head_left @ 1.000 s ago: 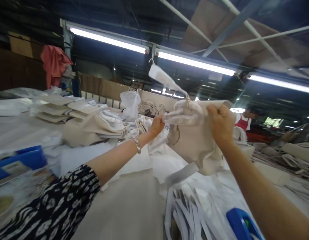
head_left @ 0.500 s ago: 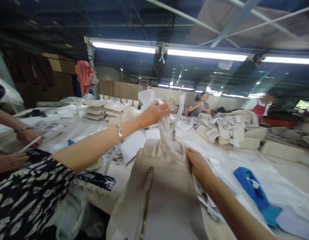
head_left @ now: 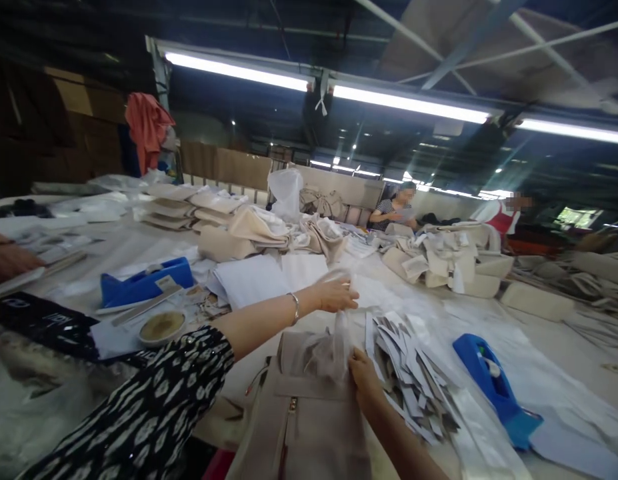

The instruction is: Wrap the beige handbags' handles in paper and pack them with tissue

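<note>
A beige backpack [head_left: 323, 427] with a vertical front zipper stands upright before me at the table's near edge. My left hand [head_left: 336, 295], with a silver bangle at its wrist, is above the bag's top. Its fingers are closed on a strip of translucent plastic film [head_left: 341, 340], which hangs down to the handle area; blur softens the fingertips. My right hand [head_left: 366, 380] grips the upper right edge of the backpack, fingers curled, the fingertips partly hidden. Beside it lies a heap of grey-white strips [head_left: 413, 373].
Blue tape dispensers stand at right [head_left: 493, 387] and left [head_left: 149, 281]. A round dish [head_left: 162, 327] sits near my left sleeve. Beige bag pieces [head_left: 453, 257] are piled behind. A co-worker's hand [head_left: 11, 260] is at far left; two people are farther back.
My left hand has come down and slightly right with the film. My right hand has shifted left and down, still on the backpack. The backpack sits lower in view.
</note>
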`<state>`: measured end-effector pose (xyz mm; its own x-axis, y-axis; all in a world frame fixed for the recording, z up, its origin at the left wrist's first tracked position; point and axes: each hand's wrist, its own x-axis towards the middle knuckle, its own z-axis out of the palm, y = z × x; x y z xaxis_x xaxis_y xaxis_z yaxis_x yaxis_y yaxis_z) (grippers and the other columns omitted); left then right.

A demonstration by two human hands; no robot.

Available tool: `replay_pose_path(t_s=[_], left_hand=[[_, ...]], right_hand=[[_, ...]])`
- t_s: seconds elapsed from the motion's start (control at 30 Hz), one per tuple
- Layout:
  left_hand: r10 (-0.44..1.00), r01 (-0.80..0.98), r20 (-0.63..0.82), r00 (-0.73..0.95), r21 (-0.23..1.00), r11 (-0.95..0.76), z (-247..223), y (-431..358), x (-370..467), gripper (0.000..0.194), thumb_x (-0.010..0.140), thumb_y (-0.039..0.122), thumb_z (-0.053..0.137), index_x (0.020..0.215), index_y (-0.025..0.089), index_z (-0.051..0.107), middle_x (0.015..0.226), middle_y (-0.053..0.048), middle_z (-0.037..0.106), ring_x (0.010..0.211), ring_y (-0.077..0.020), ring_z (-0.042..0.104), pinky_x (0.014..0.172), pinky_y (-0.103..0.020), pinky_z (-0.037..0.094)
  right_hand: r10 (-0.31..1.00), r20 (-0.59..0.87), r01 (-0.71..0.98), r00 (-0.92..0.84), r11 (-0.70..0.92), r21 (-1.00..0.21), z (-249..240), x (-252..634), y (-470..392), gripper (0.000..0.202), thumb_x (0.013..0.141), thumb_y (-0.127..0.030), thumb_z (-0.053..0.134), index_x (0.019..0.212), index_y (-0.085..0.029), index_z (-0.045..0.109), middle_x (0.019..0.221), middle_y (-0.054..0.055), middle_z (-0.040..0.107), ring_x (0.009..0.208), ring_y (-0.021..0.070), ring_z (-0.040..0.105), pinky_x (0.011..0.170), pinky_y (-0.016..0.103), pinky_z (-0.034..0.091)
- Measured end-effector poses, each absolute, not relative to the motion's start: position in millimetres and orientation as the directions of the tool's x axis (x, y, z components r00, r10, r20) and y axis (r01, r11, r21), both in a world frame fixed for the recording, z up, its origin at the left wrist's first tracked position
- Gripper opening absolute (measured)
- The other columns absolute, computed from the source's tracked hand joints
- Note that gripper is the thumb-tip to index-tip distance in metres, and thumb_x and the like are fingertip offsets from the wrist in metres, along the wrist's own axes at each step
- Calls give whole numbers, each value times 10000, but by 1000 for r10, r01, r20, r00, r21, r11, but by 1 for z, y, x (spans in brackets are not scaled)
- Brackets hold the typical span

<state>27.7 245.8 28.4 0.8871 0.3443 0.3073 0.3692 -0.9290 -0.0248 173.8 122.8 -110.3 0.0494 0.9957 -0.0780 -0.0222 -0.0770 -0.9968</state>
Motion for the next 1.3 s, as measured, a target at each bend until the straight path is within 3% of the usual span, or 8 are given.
replay_pose_path(t_s=[0.23,0.37,0.5,0.63,0.7,0.8,0.97,1.3], left_hand=[[804,760,380,458,301,-575,-37,189,-30,538,928,174,394,1458,194,308,1471,-151,416,1267,-268,488,1058,-455,396],[910,761,249,332,499,-414,-75,131,-72,537,940,426,459,1404,160,407,1353,-152,539,1242,-269,523,1035,-424,455],[926,688,222,306,620,-376,-112,104,-84,410,919,381,516,1292,213,554,1356,-107,538,1275,-256,471,1112,-439,369],[935,704,239,262,615,-354,-128,106,-77,328,913,328,528,1206,214,625,1286,-111,585,1217,-277,500,1077,-472,394],[925,699,263,273,607,-379,-127,109,-74,305,918,319,531,1190,226,634,1277,-100,590,1211,-267,498,1073,-450,399],[912,683,277,302,605,-410,-123,109,-70,281,926,300,520,1165,211,639,1251,-109,597,1185,-264,507,1058,-438,412],[914,689,248,320,601,-405,-125,105,-72,271,948,299,485,1157,205,631,1254,-120,580,1194,-259,499,1047,-428,420],[977,990,213,19,134,-49,-111,201,-107,516,840,177,583,1329,66,464,1251,-193,539,1185,-346,439,975,-471,381]], right_hand=[[984,-152,-152,89,-137,-979,-117,185,129,281,584,-420,738,728,-193,659,648,10,678,602,204,610,584,301,475],[973,-202,-169,113,-182,-969,-125,185,130,288,559,-427,730,696,-198,621,634,2,651,591,191,586,584,303,470],[961,-216,-63,174,-208,-976,-132,182,124,256,547,-396,710,596,-219,531,576,2,572,583,204,545,566,321,448],[944,167,282,286,83,-956,-96,178,138,319,676,-334,639,969,-214,605,991,84,635,996,274,569,851,368,467],[924,373,616,84,246,-749,-66,167,160,303,848,-314,490,1114,-202,581,1160,112,602,1135,249,527,962,364,426],[959,131,874,-252,284,-395,-38,138,206,262,949,-282,418,1064,-194,637,1116,89,650,1066,197,586,925,311,450],[982,-72,972,-173,158,-172,-56,110,273,274,879,-333,655,1054,-124,639,1128,102,638,1046,245,606,905,450,493],[978,84,978,-191,197,-71,-72,141,312,321,951,-190,516,1268,-142,530,1314,128,512,1262,285,444,1013,472,406]])
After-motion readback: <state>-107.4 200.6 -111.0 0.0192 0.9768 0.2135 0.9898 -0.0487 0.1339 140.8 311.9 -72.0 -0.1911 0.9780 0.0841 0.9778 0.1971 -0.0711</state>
